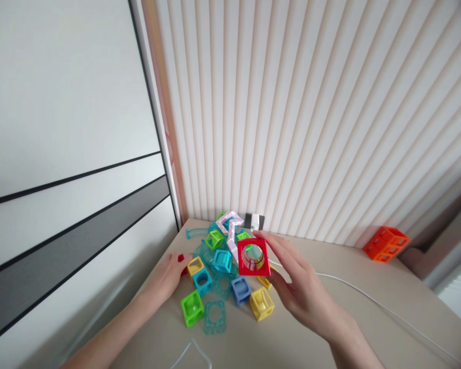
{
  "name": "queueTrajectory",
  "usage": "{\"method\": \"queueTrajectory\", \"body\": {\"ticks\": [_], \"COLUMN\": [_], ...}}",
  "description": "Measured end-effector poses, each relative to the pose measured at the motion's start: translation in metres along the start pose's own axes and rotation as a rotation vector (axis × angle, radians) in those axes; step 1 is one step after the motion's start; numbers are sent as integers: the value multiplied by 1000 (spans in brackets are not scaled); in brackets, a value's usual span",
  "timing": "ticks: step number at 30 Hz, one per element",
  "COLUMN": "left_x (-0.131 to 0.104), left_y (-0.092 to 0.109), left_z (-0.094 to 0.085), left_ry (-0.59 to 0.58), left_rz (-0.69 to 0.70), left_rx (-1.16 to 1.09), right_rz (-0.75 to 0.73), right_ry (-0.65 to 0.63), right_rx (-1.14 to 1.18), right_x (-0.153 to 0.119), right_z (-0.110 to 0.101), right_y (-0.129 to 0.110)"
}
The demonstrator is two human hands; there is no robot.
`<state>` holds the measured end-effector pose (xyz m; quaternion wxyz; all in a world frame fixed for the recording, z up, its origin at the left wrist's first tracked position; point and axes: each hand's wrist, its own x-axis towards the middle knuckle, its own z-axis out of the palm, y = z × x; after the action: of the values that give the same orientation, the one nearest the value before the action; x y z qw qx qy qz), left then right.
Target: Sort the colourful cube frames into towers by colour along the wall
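Note:
My right hand [301,287] grips a red hollow cube [241,258] with a round hole, held above the pile between thumb and fingers. On the left, my left hand [169,271] has its fingers round a small red block [183,270], mostly hidden by them. Beside that block are a yellow cube [194,266] and a teal cube [202,282]. A green cube [192,308], a blue cube [241,290] and another yellow cube [262,303] lie nearer to me. Among them is a flat clear teal plate [215,318].
Behind are clear teal pieces [205,252], green cubes [214,239] and a lilac zigzag piece [232,233]. A white plug [255,222] stands by the pleated blind [276,113]. A white cable [369,294] crosses the table right of an orange block stack [386,244]'s near side.

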<state>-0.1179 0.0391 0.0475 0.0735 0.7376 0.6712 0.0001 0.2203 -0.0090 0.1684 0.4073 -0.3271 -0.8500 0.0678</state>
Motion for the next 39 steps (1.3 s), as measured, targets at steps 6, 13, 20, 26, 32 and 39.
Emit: {"method": "queueTrajectory", "body": {"ticks": [6, 13, 20, 26, 32, 39], "left_x": [-5, -1, 4, 4, 2, 3], "left_y": [11, 18, 16, 18, 27, 37], "left_z": [-8, -9, -19, -5, 4, -2], "left_ry": [13, 129, 190, 153, 242, 323], "left_rz": [116, 153, 80, 127, 195, 169], "left_rx": [345, 515, 491, 541, 632, 648], "right_rz": [-11, -7, 14, 24, 19, 21], "right_ry": [-17, -32, -22, -40, -43, -28], "right_rx": [-20, -45, -45, -36, -34, -44], "right_x": [1, 3, 3, 5, 6, 7], "right_z": [4, 8, 8, 9, 8, 7], "right_y": [1, 0, 5, 5, 3, 1]}}
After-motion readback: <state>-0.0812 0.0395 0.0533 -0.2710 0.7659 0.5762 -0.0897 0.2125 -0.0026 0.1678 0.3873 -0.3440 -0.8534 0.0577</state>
